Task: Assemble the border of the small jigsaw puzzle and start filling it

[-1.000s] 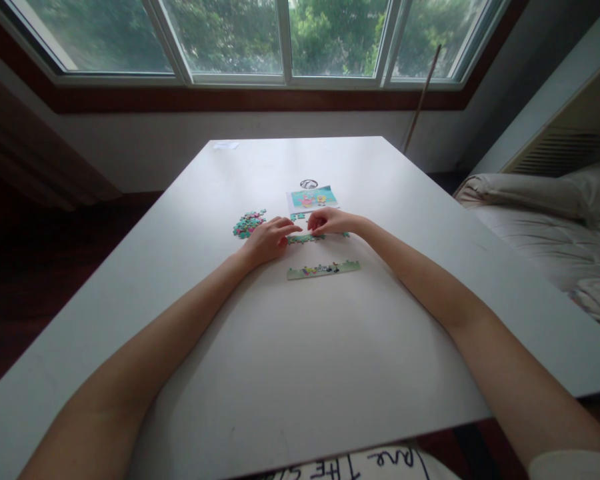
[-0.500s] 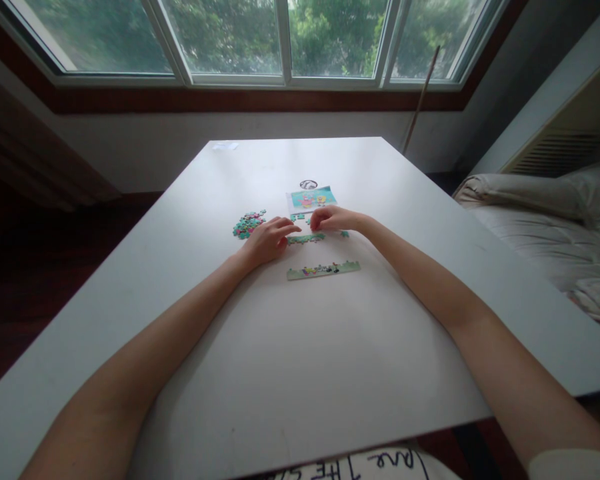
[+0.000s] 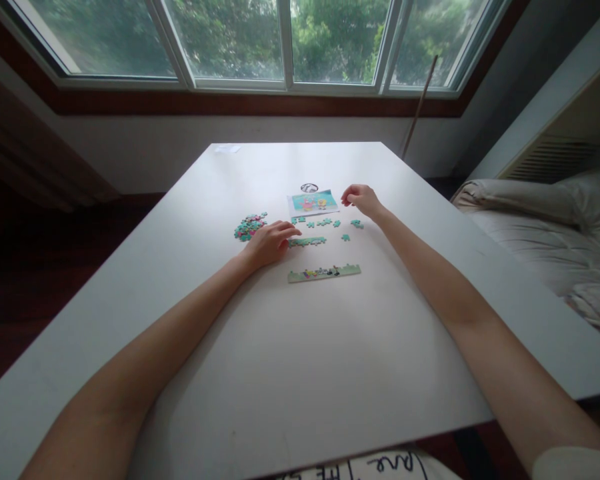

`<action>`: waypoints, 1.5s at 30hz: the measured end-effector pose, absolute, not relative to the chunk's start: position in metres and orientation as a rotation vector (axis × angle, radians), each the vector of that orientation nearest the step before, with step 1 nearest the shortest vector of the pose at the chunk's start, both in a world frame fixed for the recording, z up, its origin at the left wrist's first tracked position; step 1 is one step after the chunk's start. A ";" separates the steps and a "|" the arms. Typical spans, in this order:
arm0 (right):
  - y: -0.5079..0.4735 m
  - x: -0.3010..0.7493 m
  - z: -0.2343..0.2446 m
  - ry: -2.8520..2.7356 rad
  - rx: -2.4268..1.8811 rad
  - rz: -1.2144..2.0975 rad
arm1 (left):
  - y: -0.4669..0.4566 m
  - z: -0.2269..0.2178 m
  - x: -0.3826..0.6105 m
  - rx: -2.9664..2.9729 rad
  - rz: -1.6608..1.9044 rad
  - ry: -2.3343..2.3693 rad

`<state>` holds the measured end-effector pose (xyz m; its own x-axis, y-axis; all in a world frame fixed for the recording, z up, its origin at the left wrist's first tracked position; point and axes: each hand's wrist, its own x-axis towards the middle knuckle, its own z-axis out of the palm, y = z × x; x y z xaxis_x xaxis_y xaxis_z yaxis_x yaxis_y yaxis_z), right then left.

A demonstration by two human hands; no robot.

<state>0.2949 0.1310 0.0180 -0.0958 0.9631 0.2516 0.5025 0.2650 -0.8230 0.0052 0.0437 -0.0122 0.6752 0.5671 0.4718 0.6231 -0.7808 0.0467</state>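
At 6 o'clock the edge cut off the black lettering on white cloth (image 3: 405, 461); the right hand (image 3: 361, 198) hid its fingertips.

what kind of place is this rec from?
Probably a room in a home, maybe a bedroom: a white table by a wide window with trees outside, pale bedding at the right, and loose jigsaw pieces on the table.

1. On the flat white table (image 3: 300, 373), the long joined strip of jigsaw pieces (image 3: 324, 272) lies nearest the person; the shorter joined strip (image 3: 307, 241) lies just behind it.
2. The left hand (image 3: 270, 241) rests at the shorter strip's left end; the heap of loose jigsaw pieces (image 3: 250, 226) lies just behind and left of it.
3. The scattered single pieces (image 3: 325, 223) lie behind the shorter strip; the printed picture card (image 3: 313, 201) lies behind them; the right hand (image 3: 361, 199) is just right of the card.
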 end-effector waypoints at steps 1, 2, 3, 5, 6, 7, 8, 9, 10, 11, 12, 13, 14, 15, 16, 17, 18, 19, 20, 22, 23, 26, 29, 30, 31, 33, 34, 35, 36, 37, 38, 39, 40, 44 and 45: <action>0.133 0.300 0.014 -1.692 -1.405 0.685 | 0.044 -0.012 0.005 -2.767 -0.716 -0.991; 0.136 0.304 0.009 -1.663 -1.463 0.663 | 0.043 -0.011 0.005 -2.767 -0.713 -0.999; 0.137 0.308 0.004 -1.641 -1.521 0.643 | 0.043 -0.010 0.005 -2.769 -0.710 -1.010; 0.140 0.314 -0.005 -1.593 -1.611 0.639 | 0.043 -0.009 0.006 -2.773 -0.706 -1.030; 0.141 0.317 -0.009 -1.549 -1.641 0.656 | 0.043 -0.009 0.006 -2.775 -0.706 -1.038; 0.142 0.319 -0.011 -1.538 -1.652 0.677 | 0.043 -0.009 0.005 -2.775 -0.708 -1.042; 0.142 0.320 -0.013 -1.553 -1.662 0.682 | 0.043 -0.009 0.005 -2.775 -0.709 -1.042; 0.142 0.321 -0.014 -1.579 -1.671 0.674 | 0.043 -0.010 0.005 -2.775 -0.710 -1.042; 0.143 0.322 -0.014 -1.612 -1.676 0.661 | 0.044 -0.010 0.005 -2.773 -0.713 -1.045; 0.143 0.322 -0.014 -1.644 -1.682 0.648 | 0.044 -0.011 0.004 -2.772 -0.716 -1.049; 0.143 0.322 -0.014 -1.666 -1.687 0.644 | 0.044 -0.011 0.004 -2.770 -0.721 -1.052; 0.143 0.322 -0.014 -1.681 -1.690 0.652 | 0.044 -0.012 0.003 -2.769 -0.725 -1.058; 0.143 0.322 -0.014 -1.690 -1.693 0.667 | 0.044 -0.012 0.003 -2.769 -0.730 -1.066; 0.143 0.322 -0.014 -1.699 -1.694 0.682 | 0.043 -0.012 0.003 -2.769 -0.732 -1.072; 0.144 0.323 -0.014 -1.707 -1.697 0.690 | 0.043 -0.011 0.002 -2.770 -0.736 -1.077; 0.144 0.323 -0.014 -1.720 -1.699 0.691 | 0.043 -0.011 0.002 -2.772 -0.739 -1.079; 0.143 0.324 -0.014 -1.737 -1.697 0.683 | 0.042 -0.011 0.002 -2.772 -0.743 -1.079; 0.143 0.325 -0.014 -1.761 -1.691 0.674 | 0.042 -0.011 0.002 -2.772 -0.749 -1.075; 0.142 0.326 -0.013 -1.789 -1.682 0.665 | 0.042 -0.011 0.002 -2.771 -0.752 -1.070; 0.139 0.327 -0.012 -1.838 -1.654 0.644 | 0.043 -0.011 0.002 -2.769 -0.755 -1.067; 0.137 0.327 -0.012 -1.853 -1.641 0.629 | 0.043 -0.011 0.001 -2.768 -0.755 -1.067; 0.131 0.325 -0.010 -1.863 -1.634 0.557 | 0.043 -0.011 0.002 -2.770 -0.757 -1.075; 0.126 0.322 -0.009 -1.861 -1.643 0.523 | 0.043 -0.010 0.003 -2.771 -0.763 -1.076; 0.125 0.321 -0.008 -1.857 -1.650 0.517 | 0.043 -0.010 0.004 -2.773 -0.762 -1.078; 0.124 0.320 -0.007 -1.858 -1.653 0.505 | 0.043 -0.010 0.004 -2.777 -0.759 -1.081; 0.122 0.317 -0.004 -1.877 -1.643 0.447 | 0.044 -0.010 0.006 -2.786 -0.748 -1.087; 0.120 0.314 -0.002 -1.905 -1.609 0.410 | 0.044 -0.010 0.006 -2.789 -0.742 -1.088; 0.118 0.311 0.000 -1.952 -1.544 0.382 | 0.044 -0.010 0.007 -2.790 -0.740 -1.087; 0.116 0.307 0.003 -2.016 -1.456 0.365 | 0.045 -0.010 0.007 -2.787 -0.738 -1.085; 0.113 0.302 0.006 -2.081 -1.360 0.341 | 0.045 -0.010 0.008 -2.783 -0.738 -1.083; 0.109 0.297 0.008 -2.136 -1.274 0.313 | 0.045 -0.010 0.009 -2.777 -0.740 -1.084; 0.106 0.292 0.010 -2.192 -1.207 0.291 | 0.044 -0.010 0.009 -2.774 -0.742 -1.086; 0.102 0.287 0.012 -2.245 -1.148 0.287 | 0.044 -0.010 0.010 -2.772 -0.745 -1.088; 0.091 0.272 0.014 -2.433 -1.050 0.321 | 0.043 -0.008 0.011 -2.786 -0.739 -1.096; 0.090 0.270 0.013 -2.474 -1.056 0.307 | 0.043 -0.008 0.011 -2.787 -0.738 -1.095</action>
